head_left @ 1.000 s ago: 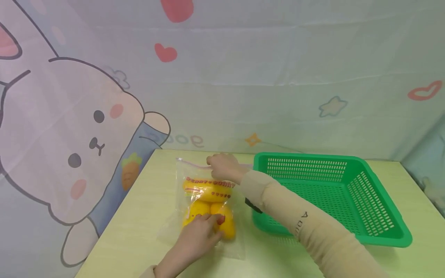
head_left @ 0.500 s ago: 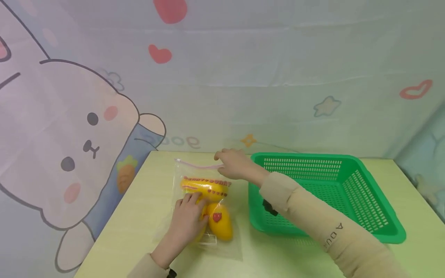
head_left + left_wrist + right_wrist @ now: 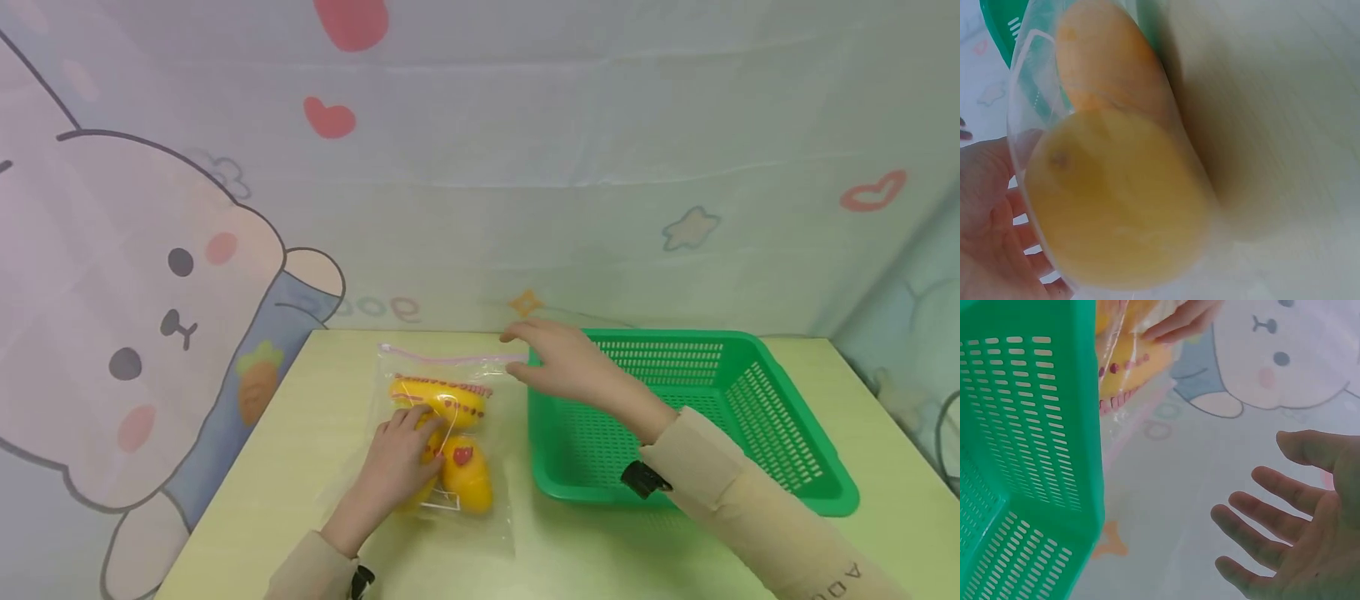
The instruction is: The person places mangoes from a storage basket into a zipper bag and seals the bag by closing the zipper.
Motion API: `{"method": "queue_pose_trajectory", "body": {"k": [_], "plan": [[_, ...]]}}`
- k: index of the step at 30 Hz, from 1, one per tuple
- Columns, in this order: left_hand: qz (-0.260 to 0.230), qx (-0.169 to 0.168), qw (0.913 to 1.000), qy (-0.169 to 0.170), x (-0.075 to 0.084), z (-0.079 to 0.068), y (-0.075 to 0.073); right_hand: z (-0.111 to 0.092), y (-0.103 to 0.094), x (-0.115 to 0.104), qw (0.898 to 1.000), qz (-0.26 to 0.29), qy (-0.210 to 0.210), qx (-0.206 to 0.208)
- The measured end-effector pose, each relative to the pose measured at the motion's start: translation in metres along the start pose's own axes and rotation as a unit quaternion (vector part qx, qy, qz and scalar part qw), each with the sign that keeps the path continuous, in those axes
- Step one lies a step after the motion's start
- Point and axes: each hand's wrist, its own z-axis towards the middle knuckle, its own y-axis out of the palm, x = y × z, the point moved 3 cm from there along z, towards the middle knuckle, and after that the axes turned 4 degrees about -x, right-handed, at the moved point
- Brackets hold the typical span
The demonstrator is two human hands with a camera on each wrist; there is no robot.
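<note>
A clear zip bag (image 3: 498, 425) with red lettering lies flat on the table and holds several yellow mangoes (image 3: 469, 482). Its pink zip strip (image 3: 450, 360) runs along the far edge, and the slider sits at the left end. My left hand (image 3: 397, 454) rests on the bag over the left mango, partly covering it. In the left wrist view a mango (image 3: 1116, 206) fills the middle, with the fingers (image 3: 1025, 234) beyond the plastic. My right hand (image 3: 573, 367) hovers over the basket's left rim, fingers spread and holding nothing.
A green plastic basket (image 3: 813, 433) with slotted walls stands right of the bag. Behind the pale yellow table (image 3: 300, 433) hangs a cloth (image 3: 585, 133) printed with a rabbit and hearts. A dark cable (image 3: 942, 442) shows at the far right.
My right hand has left the zip strip and moved right to above the basket's rim. The left hand has shifted from the lower mangoes onto the left one. The view has turned slightly right.
</note>
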Motion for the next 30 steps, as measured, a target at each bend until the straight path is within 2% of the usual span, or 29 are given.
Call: {"method": "queue_pose_trajectory", "body": {"k": [7, 14, 19, 30], "plan": [[-0.036, -0.018, 0.9992, -0.004, -0.007, 0.004, 0.003, -0.035, -0.005, 0.014, 0.998, 0.05, -0.001, 0.034], [-0.042, -0.025, 0.9987, 0.012, -0.016, 0.01, 0.011, -0.068, -0.004, 0.03, 0.995, 0.075, 0.01, 0.06], [-0.049, -0.031, 0.9983, 0.007, -0.023, 0.015, 0.016, -0.092, -0.002, 0.041, 0.992, 0.097, 0.025, 0.081], [-0.048, -0.043, 0.9979, -0.004, -0.026, 0.026, 0.016, -0.128, 0.014, 0.069, 0.986, 0.081, 0.068, 0.129]]}}
